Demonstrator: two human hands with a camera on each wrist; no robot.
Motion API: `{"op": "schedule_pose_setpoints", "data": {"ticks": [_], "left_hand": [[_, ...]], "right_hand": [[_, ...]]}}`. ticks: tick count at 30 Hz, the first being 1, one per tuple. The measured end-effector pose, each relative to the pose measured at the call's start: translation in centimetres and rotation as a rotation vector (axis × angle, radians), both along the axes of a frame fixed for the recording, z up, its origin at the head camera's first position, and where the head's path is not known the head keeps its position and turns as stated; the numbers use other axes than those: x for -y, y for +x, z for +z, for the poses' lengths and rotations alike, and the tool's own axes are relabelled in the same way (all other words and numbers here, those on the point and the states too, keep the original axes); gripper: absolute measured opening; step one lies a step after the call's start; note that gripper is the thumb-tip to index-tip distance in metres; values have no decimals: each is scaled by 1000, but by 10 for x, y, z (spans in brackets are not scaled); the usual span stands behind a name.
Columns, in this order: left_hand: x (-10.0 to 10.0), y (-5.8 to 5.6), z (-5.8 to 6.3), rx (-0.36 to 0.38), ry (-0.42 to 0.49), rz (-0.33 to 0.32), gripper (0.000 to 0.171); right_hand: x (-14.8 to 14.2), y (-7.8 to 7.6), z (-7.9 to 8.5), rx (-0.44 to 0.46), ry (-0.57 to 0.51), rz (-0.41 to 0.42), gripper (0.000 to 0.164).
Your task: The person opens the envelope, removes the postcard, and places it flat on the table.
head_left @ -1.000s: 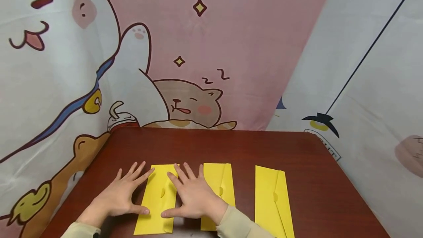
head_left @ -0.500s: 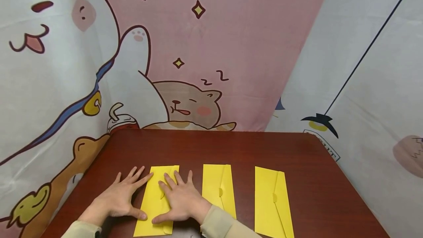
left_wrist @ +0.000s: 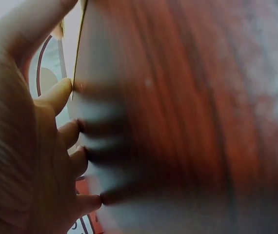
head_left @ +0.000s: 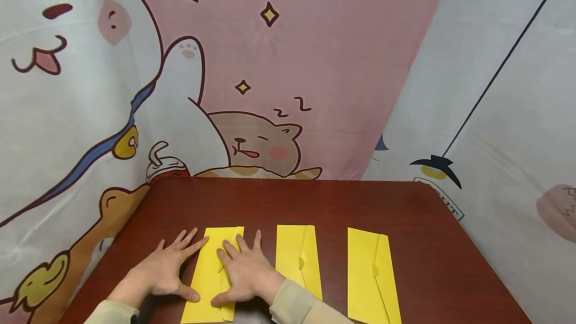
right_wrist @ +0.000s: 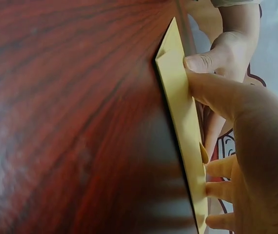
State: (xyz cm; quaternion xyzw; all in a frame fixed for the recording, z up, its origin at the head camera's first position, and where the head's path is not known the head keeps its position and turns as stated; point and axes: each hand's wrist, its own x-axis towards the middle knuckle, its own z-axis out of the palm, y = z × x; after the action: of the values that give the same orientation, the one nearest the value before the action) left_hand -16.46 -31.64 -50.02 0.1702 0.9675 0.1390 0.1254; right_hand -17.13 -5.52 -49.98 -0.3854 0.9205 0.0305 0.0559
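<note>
Three yellow envelopes lie in a row on the dark red table. Both hands are at the leftmost envelope [head_left: 208,269], which has a small tab on its flap. My left hand [head_left: 162,269] spreads its fingers, with the thumb and index fingertip on the envelope's left edge and the other fingertips on the table. My right hand [head_left: 247,271] lies spread over the envelope's right side, fingertips and thumb pressing on it and covering part of the flap. In the right wrist view the envelope [right_wrist: 178,97] lies flat beneath the right fingers.
A middle envelope [head_left: 294,249] lies right of the right hand, partly covered by the sleeve [head_left: 301,304]. Farther right is another envelope [head_left: 369,274]. The table [head_left: 288,199] ends at a cloth backdrop [head_left: 333,64] with cartoon animals.
My right hand has moved left and slightly down, from the gap between two envelopes onto the leftmost envelope. My left hand has stayed nearly in place.
</note>
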Motion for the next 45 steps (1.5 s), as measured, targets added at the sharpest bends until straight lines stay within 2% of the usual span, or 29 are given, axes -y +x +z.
{"op": "schedule_pose_setpoints", "data": {"ticks": [8, 18, 27, 35, 42, 45], "left_hand": [[0, 1, 0, 13, -4, 1, 135], [-2, 5, 5, 31, -13, 13, 135], [-6, -3, 7, 44, -33, 20, 138], [-11, -5, 9, 55, -39, 35, 141], [-27, -8, 17, 70, -83, 43, 140], [-36, -10, 19, 46, -113, 50, 133]], "right_hand": [[-9, 3, 9, -38, 4, -6, 111], [-35, 2, 19, -24, -56, 14, 109], [-53, 2, 19, -18, -82, -3, 112], [-61, 2, 11, 42, -106, -12, 118], [-62, 1, 4, 43, -66, -16, 117], [-62, 2, 3, 59, -56, -25, 117]]}}
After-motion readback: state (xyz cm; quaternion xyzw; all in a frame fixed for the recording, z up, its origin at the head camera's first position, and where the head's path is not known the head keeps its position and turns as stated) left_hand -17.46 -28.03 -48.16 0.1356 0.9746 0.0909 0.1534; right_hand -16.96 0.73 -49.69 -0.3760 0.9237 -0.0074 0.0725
